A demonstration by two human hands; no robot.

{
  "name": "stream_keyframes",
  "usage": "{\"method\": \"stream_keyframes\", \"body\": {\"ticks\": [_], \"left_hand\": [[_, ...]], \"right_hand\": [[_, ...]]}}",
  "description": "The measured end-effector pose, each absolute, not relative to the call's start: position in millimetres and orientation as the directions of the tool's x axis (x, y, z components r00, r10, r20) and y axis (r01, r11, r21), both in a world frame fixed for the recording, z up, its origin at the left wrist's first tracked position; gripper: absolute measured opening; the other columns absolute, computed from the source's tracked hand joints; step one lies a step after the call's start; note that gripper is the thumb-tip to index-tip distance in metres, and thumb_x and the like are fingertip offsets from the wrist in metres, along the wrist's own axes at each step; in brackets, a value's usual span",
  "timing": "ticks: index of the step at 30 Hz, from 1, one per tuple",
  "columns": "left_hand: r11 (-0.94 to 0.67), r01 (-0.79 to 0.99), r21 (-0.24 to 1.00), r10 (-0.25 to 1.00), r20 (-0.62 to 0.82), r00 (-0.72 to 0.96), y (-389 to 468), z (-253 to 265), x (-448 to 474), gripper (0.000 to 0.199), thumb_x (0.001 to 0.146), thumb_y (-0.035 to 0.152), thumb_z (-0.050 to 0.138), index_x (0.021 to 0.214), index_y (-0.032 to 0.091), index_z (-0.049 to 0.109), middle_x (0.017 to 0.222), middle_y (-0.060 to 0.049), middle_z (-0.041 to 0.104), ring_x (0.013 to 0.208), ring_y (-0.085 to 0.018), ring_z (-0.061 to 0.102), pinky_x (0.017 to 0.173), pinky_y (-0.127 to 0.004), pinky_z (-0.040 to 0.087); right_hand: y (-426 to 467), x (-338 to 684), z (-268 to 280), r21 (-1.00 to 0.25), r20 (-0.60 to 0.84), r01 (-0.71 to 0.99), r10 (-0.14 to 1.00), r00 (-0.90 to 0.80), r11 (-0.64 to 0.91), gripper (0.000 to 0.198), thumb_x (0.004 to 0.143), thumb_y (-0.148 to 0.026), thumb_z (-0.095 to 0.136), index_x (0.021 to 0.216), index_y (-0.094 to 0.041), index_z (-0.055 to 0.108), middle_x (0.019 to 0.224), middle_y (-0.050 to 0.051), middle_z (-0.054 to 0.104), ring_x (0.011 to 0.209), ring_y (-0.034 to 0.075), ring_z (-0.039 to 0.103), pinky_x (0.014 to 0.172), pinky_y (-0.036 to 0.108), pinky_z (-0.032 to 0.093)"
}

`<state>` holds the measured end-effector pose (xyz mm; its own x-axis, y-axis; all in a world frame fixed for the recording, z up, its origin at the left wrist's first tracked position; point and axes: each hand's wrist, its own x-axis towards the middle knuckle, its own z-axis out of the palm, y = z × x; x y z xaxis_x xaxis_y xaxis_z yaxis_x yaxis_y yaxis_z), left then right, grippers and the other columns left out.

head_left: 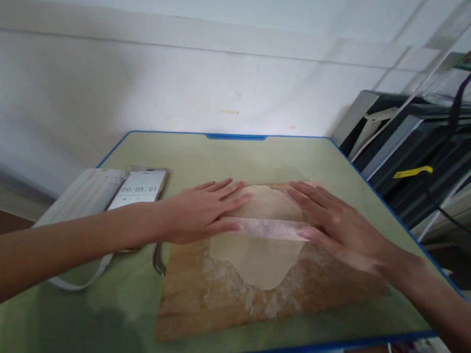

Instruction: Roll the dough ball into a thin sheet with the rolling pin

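Note:
A thin, uneven sheet of dough [257, 261] lies on a wooden board [186, 307] dusted with flour. Across it runs a pale rolling pin [270, 228], with both its ends hidden under my hands. My left hand [210, 207] rests on the pin's left end, fingers stretched forward and thumb along the pin. On the right end lies my right hand [332, 221], its fingers also extended flat over the dough's far edge and its thumb on the pin. Neither hand is wrapped round the pin.
A phone [143, 186] showing a timer lies left of the board, beside a white strapped case or pouch [84, 196]. The green table [204, 156] has a blue rim and meets a white wall. Dark flat panels [417, 146] and cables stand at the right.

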<state>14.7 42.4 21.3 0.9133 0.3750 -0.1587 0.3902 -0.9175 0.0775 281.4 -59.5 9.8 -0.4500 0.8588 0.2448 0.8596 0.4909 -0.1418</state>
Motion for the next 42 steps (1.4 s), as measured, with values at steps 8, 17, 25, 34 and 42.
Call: {"method": "stream_keyframes", "body": {"ticks": [8,17,25,34,42], "left_hand": [[-0.833,0.515,0.203,0.471,-0.23,0.852,42.2,19.3,19.4,0.078,0.088,0.066,0.007,0.146,0.015,0.012,0.153,-0.014,0.003,0.14,-0.026,-0.001,0.112,-0.045,0.007],[-0.819,0.529,0.22,0.504,-0.165,0.848,40.2,18.6,19.8,0.076,0.087,0.067,0.004,0.146,0.02,0.013,0.154,-0.009,0.003,0.14,-0.026,-0.003,0.112,-0.047,0.006],[-0.854,0.481,0.199,0.477,-0.072,0.876,18.5,17.4,9.1,0.08,0.084,0.07,0.003,0.146,0.02,0.011,0.154,-0.008,0.008,0.141,-0.026,-0.003,0.111,-0.05,0.004],[-0.774,0.6,0.201,0.588,-0.122,0.8,48.5,15.5,25.4,0.08,0.086,0.067,-0.002,0.146,0.017,0.013,0.154,-0.011,0.006,0.14,-0.028,-0.007,0.111,-0.052,0.003],[-0.86,0.451,0.238,0.46,-0.022,0.888,-1.6,14.7,0.0,0.079,0.085,0.07,0.007,0.146,0.02,0.014,0.153,-0.008,0.014,0.141,-0.025,0.003,0.112,-0.048,0.008]], "right_hand": [[-67.3,280.9,0.0,-0.149,0.11,0.88,0.892,-0.439,0.451,0.068,0.093,-0.052,0.021,0.145,-0.008,0.015,0.148,0.019,0.025,0.137,0.025,0.018,0.107,0.053,0.024],[-69.6,276.2,3.5,-0.099,0.091,0.887,0.892,-0.443,0.451,0.066,0.093,-0.05,0.022,0.145,-0.009,0.017,0.148,0.016,0.026,0.137,0.024,0.017,0.108,0.051,0.023],[-87.6,274.6,0.0,-0.048,0.194,0.876,0.865,-0.463,0.48,0.074,0.091,-0.055,0.026,0.146,-0.01,0.005,0.15,0.016,0.021,0.138,0.024,0.013,0.109,0.051,0.021],[-53.9,281.8,0.0,-0.281,0.093,0.875,0.919,-0.384,0.394,0.069,0.091,-0.057,0.01,0.146,-0.016,0.013,0.149,0.014,0.024,0.137,0.024,0.016,0.108,0.053,0.021],[-108.3,263.2,3.3,-0.074,0.216,0.871,0.861,-0.461,0.485,0.072,0.091,-0.055,0.031,0.147,-0.018,0.004,0.15,0.01,0.024,0.138,0.023,0.015,0.108,0.05,0.024]]}}
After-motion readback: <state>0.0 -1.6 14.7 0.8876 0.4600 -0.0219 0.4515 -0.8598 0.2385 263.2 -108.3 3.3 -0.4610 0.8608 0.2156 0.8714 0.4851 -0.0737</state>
